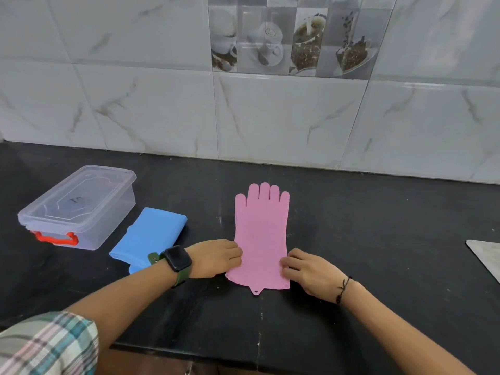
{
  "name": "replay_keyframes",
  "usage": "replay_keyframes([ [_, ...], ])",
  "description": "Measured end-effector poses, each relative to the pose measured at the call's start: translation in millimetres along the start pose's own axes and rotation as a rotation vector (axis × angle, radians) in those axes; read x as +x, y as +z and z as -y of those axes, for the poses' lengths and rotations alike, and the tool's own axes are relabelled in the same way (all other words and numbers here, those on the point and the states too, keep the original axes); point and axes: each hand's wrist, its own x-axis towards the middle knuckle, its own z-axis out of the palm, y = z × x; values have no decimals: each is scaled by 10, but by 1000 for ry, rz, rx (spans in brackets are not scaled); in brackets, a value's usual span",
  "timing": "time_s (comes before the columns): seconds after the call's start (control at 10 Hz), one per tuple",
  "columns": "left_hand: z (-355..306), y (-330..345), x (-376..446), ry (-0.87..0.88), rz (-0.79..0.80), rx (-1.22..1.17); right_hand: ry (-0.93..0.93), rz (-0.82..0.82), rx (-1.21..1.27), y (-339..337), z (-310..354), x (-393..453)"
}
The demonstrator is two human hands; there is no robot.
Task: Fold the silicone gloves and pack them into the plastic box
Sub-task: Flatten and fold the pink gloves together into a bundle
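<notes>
A pink silicone glove (260,234) lies flat on the black counter (365,226), fingers pointing at the wall and cuff towards me. My left hand (216,257) holds the cuff's left edge with its fingertips curled under it. My right hand (307,269) pinches the cuff's right edge. A blue glove (147,235) lies folded to the left, its near end partly behind my left wrist. Left of that stands the clear plastic box (78,207) with its lid on and a red latch at the near end.
A tiled wall (243,109) rises right behind the counter. A grey metal sheet corner (487,255) pokes in at the right edge. The counter's front edge runs just below my forearms.
</notes>
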Motion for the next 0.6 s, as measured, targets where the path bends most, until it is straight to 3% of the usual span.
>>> replay_keyframes([
  [0.1, -17, 117, -116, 69, -122, 33, 22, -138, 4, 20, 66, 19],
  [0.3, 19, 94, -118, -115, -397, -495, 209, -288, 184, 71, 118, 95],
  [0.6, 37, -19, 37, -229, -452, -927, 699, -378, 882, 115, -20, 267],
])
